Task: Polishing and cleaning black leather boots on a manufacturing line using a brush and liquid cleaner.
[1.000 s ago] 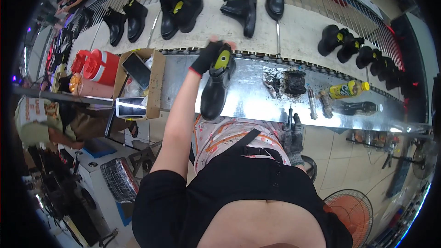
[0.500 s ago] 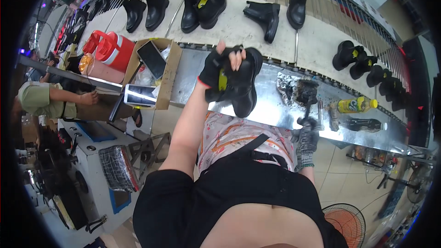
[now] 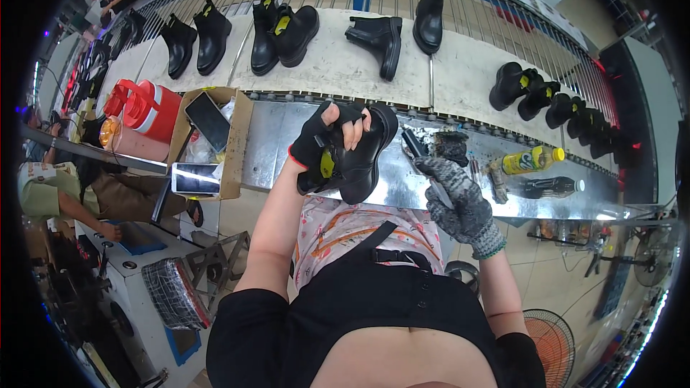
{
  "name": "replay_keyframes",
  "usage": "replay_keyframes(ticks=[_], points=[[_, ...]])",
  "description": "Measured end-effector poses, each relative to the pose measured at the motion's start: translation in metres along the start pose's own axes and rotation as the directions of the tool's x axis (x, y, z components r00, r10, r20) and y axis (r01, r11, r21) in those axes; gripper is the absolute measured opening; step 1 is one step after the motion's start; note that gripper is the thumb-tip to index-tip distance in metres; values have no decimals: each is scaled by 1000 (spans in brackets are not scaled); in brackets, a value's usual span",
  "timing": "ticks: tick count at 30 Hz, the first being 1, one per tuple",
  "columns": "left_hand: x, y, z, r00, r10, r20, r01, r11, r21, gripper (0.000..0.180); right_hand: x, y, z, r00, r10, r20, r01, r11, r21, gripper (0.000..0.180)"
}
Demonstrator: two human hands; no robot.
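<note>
A black ankle boot [image 3: 368, 162] with yellow lining is tilted above the metal ledge. My left hand [image 3: 332, 133], in a black fingerless glove, is closed around its upper, with the fingertips on the leather. To its right, my right hand [image 3: 460, 201] wears a grey knitted glove. Its fingers are closed on a dark brush-like tool [image 3: 413, 144], whose head points toward the boot without touching it. Beyond that tool, a black-smeared clump [image 3: 451, 148] lies on the stained metal ledge [image 3: 277, 129].
Several black boots [image 3: 429, 18] stand or lie on the pale conveyor [image 3: 330, 65]. At left are a cardboard box [image 3: 237, 136] with phones and a red jug [image 3: 151, 115]. A yellow bottle [image 3: 532, 161] and a dark bottle [image 3: 553, 187] lie at right. Another person's arm [image 3: 86, 215] shows far left.
My right hand has lifted the brush-like tool from beside the black clump and brought it left, nearer the boot. The boot stays in my left hand, and the whole view has shifted.
</note>
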State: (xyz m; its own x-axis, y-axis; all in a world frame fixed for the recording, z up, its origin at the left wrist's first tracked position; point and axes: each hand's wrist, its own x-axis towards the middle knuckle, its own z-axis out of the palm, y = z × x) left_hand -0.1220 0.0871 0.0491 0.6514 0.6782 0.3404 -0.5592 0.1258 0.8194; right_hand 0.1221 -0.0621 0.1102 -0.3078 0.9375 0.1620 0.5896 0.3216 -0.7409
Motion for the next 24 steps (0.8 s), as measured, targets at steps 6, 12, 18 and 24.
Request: replay_keyframes(ticks=[6,12,18,24], points=[[2,0,-1,1000,-10,7,10,997,71,70,8,-2,4,992,-80,102,94,985,-142,53],[6,-1,-2,999,-1,39,-3,995,97,73,13,5,9,989,-66,131,78,993,-89,56],[7,0,1,999,-31,26,28,995,99,72,17,4,4,997,-41,71,43,999,-17,49],[4,0,1,995,-83,-62,84,996,19,72,24,11,-1,994,-111,20,110,994,23,38]])
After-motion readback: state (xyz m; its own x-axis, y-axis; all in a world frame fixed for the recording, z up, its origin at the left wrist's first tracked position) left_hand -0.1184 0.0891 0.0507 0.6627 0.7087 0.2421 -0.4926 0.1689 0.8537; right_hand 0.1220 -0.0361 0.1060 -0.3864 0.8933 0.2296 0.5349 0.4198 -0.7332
